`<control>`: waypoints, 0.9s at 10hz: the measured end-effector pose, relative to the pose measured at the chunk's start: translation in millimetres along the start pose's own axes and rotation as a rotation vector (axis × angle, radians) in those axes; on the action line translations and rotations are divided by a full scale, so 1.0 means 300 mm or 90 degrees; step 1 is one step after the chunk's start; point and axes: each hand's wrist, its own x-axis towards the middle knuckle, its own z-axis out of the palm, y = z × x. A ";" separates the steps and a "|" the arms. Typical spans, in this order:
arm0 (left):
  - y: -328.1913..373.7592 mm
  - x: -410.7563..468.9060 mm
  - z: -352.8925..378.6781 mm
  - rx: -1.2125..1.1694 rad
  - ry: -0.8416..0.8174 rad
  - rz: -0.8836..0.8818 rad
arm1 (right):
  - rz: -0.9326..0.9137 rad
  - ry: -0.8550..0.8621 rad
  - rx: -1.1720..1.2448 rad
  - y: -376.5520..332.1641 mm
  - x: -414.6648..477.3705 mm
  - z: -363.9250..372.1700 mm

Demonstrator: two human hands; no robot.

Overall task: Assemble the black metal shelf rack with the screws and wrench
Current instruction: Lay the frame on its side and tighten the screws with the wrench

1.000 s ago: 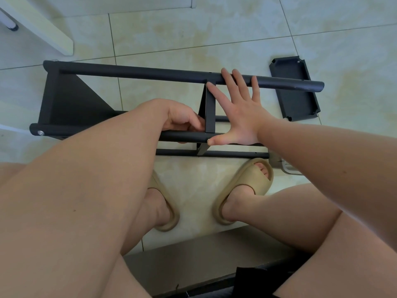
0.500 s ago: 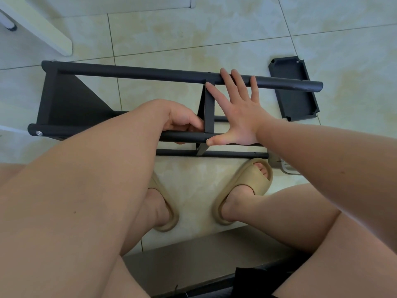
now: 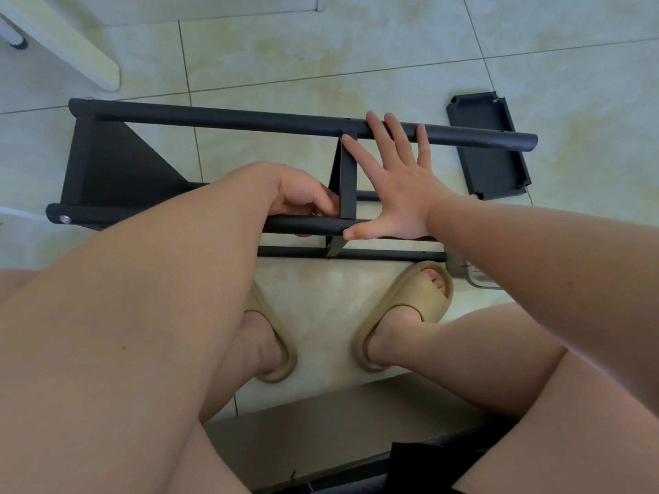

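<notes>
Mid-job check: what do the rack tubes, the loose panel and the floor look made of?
Rack tubes: likely metal, matte black coating; round, even, with a silver screw head at one end. Loose panel: probably thin sheet metal, same matte black, folded rim, notched corners. Floor: glossy pale tile, with grout lines and soft reflections.

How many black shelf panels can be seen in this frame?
3. Left panel fixed at the rack end; middle panel upright between left hand and right hand; loose panel on the floor at right. Others may lie out of view.
</notes>
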 end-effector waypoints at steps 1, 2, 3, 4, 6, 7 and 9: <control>-0.002 0.001 0.000 -0.008 0.000 0.005 | -0.001 -0.001 0.003 0.001 0.001 0.000; -0.009 0.004 -0.006 -0.022 -0.010 0.009 | -0.006 -0.001 0.005 0.004 0.001 0.003; -0.014 0.009 -0.001 -0.103 0.020 0.027 | -0.010 0.000 0.010 0.005 0.002 -0.001; -0.001 0.014 0.016 0.017 0.213 -0.016 | -0.006 -0.016 0.019 0.000 -0.003 -0.019; 0.108 -0.129 0.028 0.440 0.294 -0.143 | 0.042 -0.141 0.108 0.022 0.045 -0.168; 0.179 -0.242 -0.010 0.423 0.296 -0.113 | 0.065 -0.117 0.200 0.059 0.079 -0.255; 0.260 -0.302 -0.085 0.529 0.552 0.082 | 0.145 -0.125 0.163 0.110 0.137 -0.257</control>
